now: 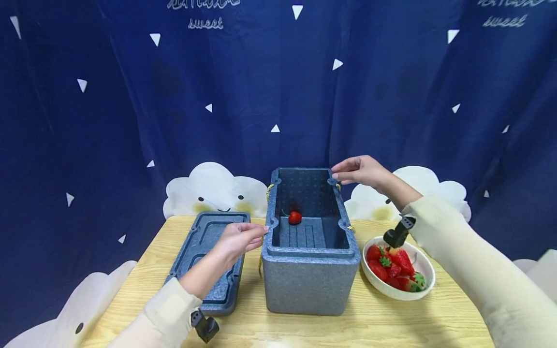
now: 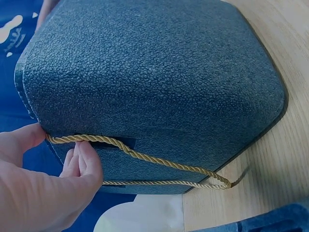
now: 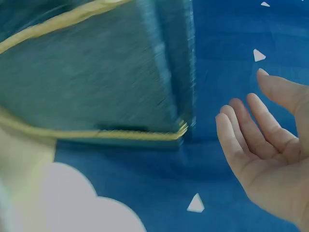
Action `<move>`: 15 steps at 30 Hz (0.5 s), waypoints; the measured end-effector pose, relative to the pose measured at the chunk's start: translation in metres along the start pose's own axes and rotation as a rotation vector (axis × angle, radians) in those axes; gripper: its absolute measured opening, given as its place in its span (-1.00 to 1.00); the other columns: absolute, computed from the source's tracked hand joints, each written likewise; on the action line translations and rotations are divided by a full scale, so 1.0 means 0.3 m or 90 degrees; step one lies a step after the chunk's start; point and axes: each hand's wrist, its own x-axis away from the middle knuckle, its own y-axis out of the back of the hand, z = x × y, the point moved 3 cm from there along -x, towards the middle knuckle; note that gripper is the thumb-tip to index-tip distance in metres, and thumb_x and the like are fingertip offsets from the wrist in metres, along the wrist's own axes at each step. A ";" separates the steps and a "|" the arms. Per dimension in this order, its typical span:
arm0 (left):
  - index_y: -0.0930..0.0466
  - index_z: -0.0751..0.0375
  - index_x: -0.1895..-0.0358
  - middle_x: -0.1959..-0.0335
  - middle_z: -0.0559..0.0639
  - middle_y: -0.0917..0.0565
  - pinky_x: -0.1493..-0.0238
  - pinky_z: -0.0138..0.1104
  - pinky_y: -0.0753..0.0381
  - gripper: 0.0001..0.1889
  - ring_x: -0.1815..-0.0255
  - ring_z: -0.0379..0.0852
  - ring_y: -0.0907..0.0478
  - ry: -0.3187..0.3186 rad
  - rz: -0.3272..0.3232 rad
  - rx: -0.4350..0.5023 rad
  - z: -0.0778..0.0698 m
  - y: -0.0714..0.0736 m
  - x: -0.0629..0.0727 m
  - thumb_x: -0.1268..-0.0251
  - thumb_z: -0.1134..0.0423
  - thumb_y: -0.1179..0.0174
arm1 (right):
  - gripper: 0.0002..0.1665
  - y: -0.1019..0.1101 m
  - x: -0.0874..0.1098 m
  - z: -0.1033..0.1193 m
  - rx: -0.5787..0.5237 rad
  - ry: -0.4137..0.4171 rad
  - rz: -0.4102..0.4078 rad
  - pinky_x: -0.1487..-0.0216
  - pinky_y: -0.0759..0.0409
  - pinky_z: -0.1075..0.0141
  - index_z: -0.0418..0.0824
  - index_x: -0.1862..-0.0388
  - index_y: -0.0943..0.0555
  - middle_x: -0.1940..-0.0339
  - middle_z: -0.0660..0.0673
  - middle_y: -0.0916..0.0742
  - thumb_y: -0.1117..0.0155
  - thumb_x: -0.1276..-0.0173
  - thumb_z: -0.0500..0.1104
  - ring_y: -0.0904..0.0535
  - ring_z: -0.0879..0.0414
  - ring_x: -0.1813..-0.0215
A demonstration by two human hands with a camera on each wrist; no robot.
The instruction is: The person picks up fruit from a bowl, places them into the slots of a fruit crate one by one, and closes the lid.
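A blue-grey foam box (image 1: pixel 311 287) stands uncovered on the table, with a single strawberry (image 1: pixel 294 217) on its floor. At its left rim, my left hand (image 1: pixel 238 238) pinches the gold cord (image 2: pixel 164 164) strung along that side. The left wrist view has the thumb at the cord's upper end and bent fingertips against it lower down. Near the far right corner is my right hand (image 1: pixel 361 170), its fingers loosely spread. In the right wrist view this hand (image 3: pixel 270 150) is apart from the box wall (image 3: pixel 96 82) and holds nothing.
The box's lid (image 1: pixel 213 241) lies on the table left of the box. To the right, a white bowl (image 1: pixel 377 285) holds several strawberries (image 1: pixel 398 263). A wooden table (image 1: pixel 383 326) carries everything, and a dark blue curtain (image 1: pixel 243 72) hangs behind it.
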 end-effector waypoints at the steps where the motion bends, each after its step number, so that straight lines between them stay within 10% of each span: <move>1: -0.54 0.46 0.00 -0.06 0.24 -0.62 -0.17 -0.24 -0.64 -0.64 -0.04 0.01 -0.61 0.000 -0.001 -0.001 -0.001 0.001 0.000 -0.25 0.26 -0.26 | -0.47 0.004 0.013 -0.020 0.001 -0.004 0.000 -0.19 -0.64 0.15 -0.30 -0.16 -0.55 -0.12 -0.25 -0.68 -0.30 -0.32 -0.02 -0.68 0.11 0.04; 15: -0.55 0.45 -0.01 -0.06 0.22 -0.62 -0.19 -0.22 -0.63 -0.64 -0.04 0.00 -0.61 0.002 -0.006 0.016 0.006 -0.001 -0.007 -0.25 0.26 -0.27 | -0.40 0.019 0.177 -0.316 -0.027 -0.055 -0.013 0.14 -0.69 0.48 -0.49 -0.18 -0.48 -0.02 -0.22 -0.74 -0.28 -0.34 -0.06 -0.61 0.42 0.21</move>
